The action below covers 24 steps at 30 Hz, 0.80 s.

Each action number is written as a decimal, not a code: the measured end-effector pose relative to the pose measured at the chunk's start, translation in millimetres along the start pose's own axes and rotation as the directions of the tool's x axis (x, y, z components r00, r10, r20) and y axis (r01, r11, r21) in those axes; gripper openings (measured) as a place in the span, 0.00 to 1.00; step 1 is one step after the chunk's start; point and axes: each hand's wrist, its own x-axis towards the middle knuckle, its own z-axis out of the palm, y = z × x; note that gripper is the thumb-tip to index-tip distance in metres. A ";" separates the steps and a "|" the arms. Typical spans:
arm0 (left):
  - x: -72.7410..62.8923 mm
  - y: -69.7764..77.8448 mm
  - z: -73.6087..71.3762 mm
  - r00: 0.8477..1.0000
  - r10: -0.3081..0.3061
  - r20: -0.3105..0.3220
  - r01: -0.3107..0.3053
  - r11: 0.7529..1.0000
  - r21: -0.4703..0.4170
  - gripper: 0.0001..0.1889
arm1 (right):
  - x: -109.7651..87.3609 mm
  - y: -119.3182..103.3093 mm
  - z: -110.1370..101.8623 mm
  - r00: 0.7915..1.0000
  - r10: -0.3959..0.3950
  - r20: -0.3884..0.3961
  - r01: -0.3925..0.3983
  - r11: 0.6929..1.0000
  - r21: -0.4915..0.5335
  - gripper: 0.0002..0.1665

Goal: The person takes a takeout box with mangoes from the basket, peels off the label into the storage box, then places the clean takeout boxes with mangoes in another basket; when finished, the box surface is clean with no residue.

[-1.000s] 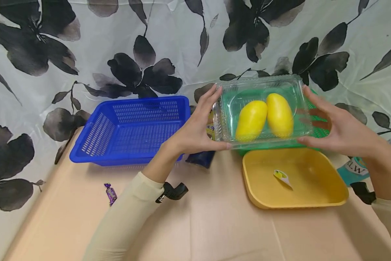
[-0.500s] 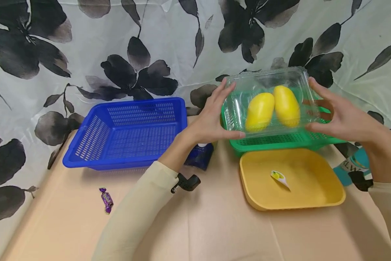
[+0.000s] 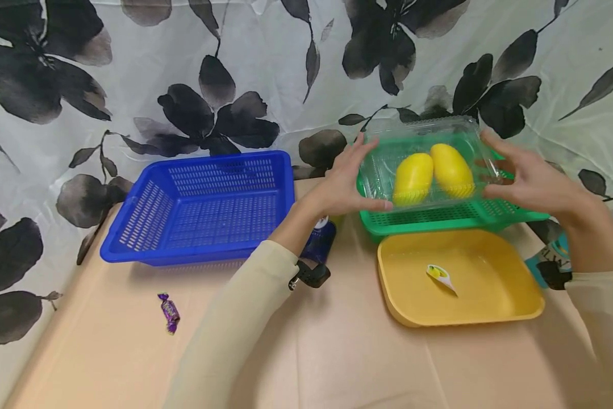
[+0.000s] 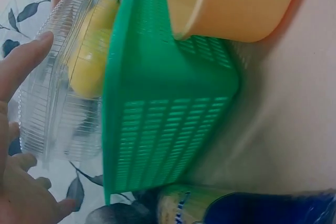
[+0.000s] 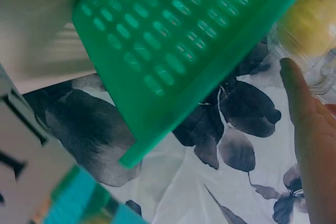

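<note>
A clear plastic clamshell box (image 3: 380,170) with two yellow mangoes, one on the left (image 3: 413,179) and one on the right (image 3: 451,170), hangs over the green basket (image 3: 434,217). My left hand (image 3: 343,184) grips the box's left end, its thumb along the front. The right end is held by my right hand (image 3: 538,179), whose far fingers show through the plastic. In the left wrist view the box (image 4: 39,103) lies close above the basket's rim (image 4: 110,108). Only a corner of the box (image 5: 320,82) shows in the right wrist view, beside my right hand's extended finger.
A yellow tray (image 3: 403,295) with a small mango-picture sticker (image 3: 441,278) stands in front of the green basket. To the left are a blue basket (image 3: 199,227) and a purple wrapped candy (image 3: 169,313). A dark blue package (image 3: 318,241) lies under my left wrist, a teal package (image 3: 546,264) under the right.
Both hands have carried the box to the right, then lowered it slightly towards the green basket. The mangoes have stayed inside it.
</note>
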 end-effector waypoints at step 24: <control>21.5 -14.6 34.4 0.950 -0.206 0.233 0.142 0.953 0.266 0.51 | 12.5 23.9 19.8 0.943 0.213 0.257 -0.184 0.974 -0.132 0.56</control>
